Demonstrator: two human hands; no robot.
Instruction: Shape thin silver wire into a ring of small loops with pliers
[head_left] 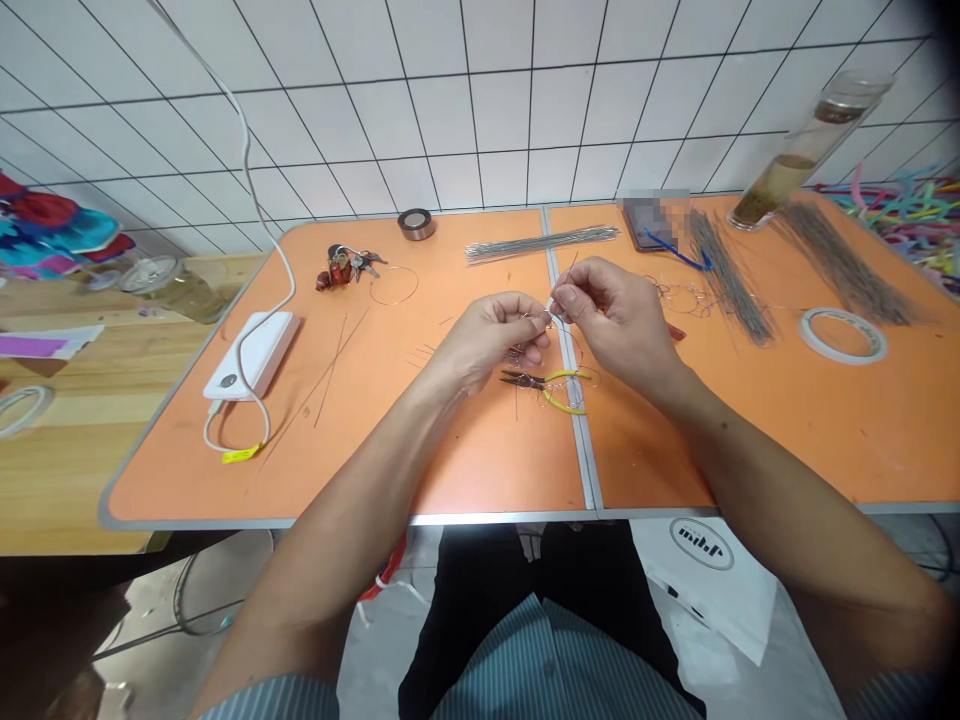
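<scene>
Evidently, the left hand (491, 340) and right hand (619, 318) pinch thin, curved metal wire (551, 316) between closed fingertips; yellow-handled pliers (537, 382) lie nearer.

On the table (480, 475), at left, power bank (251, 358); behind and right of it, keys (364, 263), then tape roll (416, 224). In left hand (491, 340) and right hand (611, 312), wire (553, 314); pliers (534, 382) in front, wire bundle (536, 244) behind. At right, phone (642, 230), second bundle (730, 280), third bundle (847, 265), ring (810, 328) before the third.
</scene>
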